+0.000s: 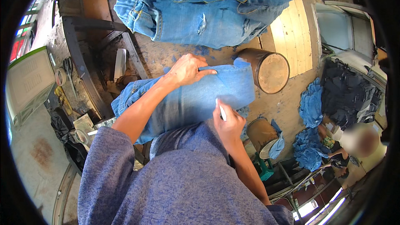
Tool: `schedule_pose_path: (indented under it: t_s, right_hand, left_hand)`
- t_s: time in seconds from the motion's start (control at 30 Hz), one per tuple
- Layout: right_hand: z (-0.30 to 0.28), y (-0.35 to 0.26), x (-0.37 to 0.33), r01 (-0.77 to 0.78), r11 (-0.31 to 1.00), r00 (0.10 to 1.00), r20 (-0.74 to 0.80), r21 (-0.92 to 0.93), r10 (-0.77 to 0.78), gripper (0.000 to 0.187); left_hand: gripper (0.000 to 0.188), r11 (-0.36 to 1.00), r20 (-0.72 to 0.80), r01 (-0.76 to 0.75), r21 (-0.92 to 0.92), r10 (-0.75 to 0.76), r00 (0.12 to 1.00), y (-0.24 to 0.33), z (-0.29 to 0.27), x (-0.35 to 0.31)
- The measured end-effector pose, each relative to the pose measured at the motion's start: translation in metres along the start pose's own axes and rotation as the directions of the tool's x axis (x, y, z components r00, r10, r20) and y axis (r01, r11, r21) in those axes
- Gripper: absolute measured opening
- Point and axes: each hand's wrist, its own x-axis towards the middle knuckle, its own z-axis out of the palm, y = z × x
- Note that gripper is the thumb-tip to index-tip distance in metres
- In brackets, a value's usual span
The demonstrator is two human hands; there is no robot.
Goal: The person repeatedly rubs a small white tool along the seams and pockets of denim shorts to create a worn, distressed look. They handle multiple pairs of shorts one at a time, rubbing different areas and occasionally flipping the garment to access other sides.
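Centre frame: left hand (188, 70) presses flat, pinning denim leg (196, 98) taut; right hand (228, 121) pinches white chalk (220, 109) against cloth

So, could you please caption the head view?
Left hand presses blue denim flat; right hand holds a white marker.

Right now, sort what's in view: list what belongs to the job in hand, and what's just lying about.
In hand:
- blue denim piece, pressed flat by the left hand
- slim white marker, in the right hand

Lying about:
- pile of jeans
- two round tins
- scissors
- heap of blue cloth
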Motion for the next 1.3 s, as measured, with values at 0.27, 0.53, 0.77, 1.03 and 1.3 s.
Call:
schedule_pose_path:
  t_s: [0.27, 0.53, 0.77, 1.03, 1.3]
  right_hand:
    - [0.031, 0.003, 0.025, 0.044, 0.997, 0.998, -0.03, -0.067, -0.046, 0.021]
    - [0.001, -0.007, 0.011, 0.055, 0.987, 0.993, 0.114, -0.15, -0.038, 0.018]
    - [0.027, 0.002, 0.021, 0.007, 0.999, 1.0, -0.026, 0.038, -0.006, 0.019]
    - [0.008, -0.004, 0.018, -0.013, 0.989, 0.975, 0.217, -0.145, 0.045, 0.017]
    - [0.028, -0.001, 0.025, -0.037, 0.999, 0.998, 0.042, 0.028, 0.036, 0.018]
  left_hand:
    - [0.045, 1.0, -0.021, -0.013, -0.028, 0.013, 1.0, 0.002, -0.001, 0.0]
    - [0.043, 1.0, 0.003, 0.006, -0.003, -0.006, 1.0, -0.003, 0.004, 0.0]
    - [0.045, 1.0, -0.034, -0.019, -0.016, 0.019, 0.999, -0.001, 0.001, 0.001]
    - [0.05, 1.0, -0.046, -0.017, -0.011, 0.016, 0.999, -0.001, 0.003, 0.0]
    - [0.05, 0.999, -0.048, -0.021, -0.027, 0.02, 0.999, 0.0, 0.002, 0.0]
